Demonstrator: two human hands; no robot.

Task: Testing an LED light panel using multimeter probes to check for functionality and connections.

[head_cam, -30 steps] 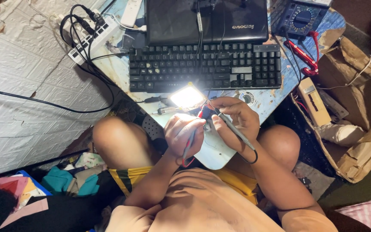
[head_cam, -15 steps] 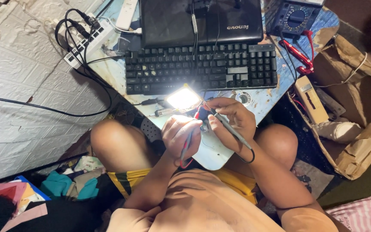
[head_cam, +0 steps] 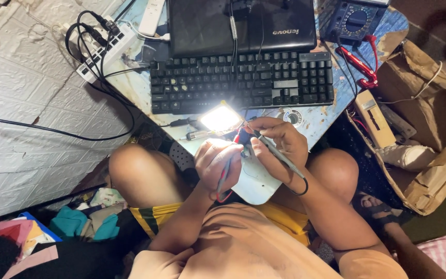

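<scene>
Probes, red in the left hand point(head_cam: 218, 163) and black in the right hand point(head_cam: 280, 147), stay pinched in the fingers on the white board point(head_cam: 256, 183), barely moved beside the bright lamp point(head_cam: 220, 119).

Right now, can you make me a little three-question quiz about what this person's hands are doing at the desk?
1. True or false: the left hand holds a red probe.
2. What does the right hand hold?
A. a grey probe
B. a spoon
C. a phone
3. Fill in: the bright lit panel lies just in front of the black ______.

Key: 1 true. 2 A. 3 keyboard. Both probe tips meet over a white board on the lap, between the two hands.
</scene>
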